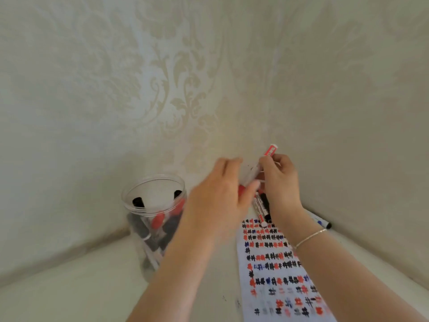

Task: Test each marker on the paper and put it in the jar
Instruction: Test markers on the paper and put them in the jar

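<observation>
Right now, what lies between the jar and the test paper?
In the head view, the left hand and its forearm cross between the jar and the paper, over bare tabletop; no loose marker shows there.

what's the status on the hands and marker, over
Both hands on the red marker: right hand grips the barrel, left hand at the cap end. Jar part full. More markers lying on the paper.

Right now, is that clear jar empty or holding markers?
Holding markers: the lidless jar stands upright with red- and black-capped markers inside.
</observation>
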The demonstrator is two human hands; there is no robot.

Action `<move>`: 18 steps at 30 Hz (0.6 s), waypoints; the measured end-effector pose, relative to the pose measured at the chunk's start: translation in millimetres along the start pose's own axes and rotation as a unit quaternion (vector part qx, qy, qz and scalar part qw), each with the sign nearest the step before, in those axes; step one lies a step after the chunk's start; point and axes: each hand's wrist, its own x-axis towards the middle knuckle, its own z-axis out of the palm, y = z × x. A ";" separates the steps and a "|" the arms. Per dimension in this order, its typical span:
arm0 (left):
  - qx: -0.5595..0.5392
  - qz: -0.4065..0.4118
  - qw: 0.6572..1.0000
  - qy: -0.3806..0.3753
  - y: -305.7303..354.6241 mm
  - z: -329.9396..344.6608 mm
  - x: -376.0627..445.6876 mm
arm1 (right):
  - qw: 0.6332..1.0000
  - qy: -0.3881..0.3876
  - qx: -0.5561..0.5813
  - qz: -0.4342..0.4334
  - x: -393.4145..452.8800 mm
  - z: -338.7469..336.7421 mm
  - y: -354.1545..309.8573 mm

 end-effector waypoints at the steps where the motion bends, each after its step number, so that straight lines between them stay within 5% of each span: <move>1: 0.003 -0.027 0.999 -0.044 0.4 15.0 -4.7 | 1.000 0.008 0.004 0.006 -1.9 -3.2 0.6; 4: -0.043 -0.059 0.995 -0.073 -6.2 49.3 -18.4 | 0.999 -0.001 0.000 0.049 -10.8 -15.6 5.4; 10: -0.154 -0.053 0.971 -0.173 2.9 75.9 -39.4 | 0.967 -0.156 -0.053 0.192 -28.7 -45.2 17.9; 18: -0.488 -0.153 0.839 -0.185 29.6 85.8 -37.3 | 0.980 0.012 0.002 0.199 -29.9 -53.5 16.4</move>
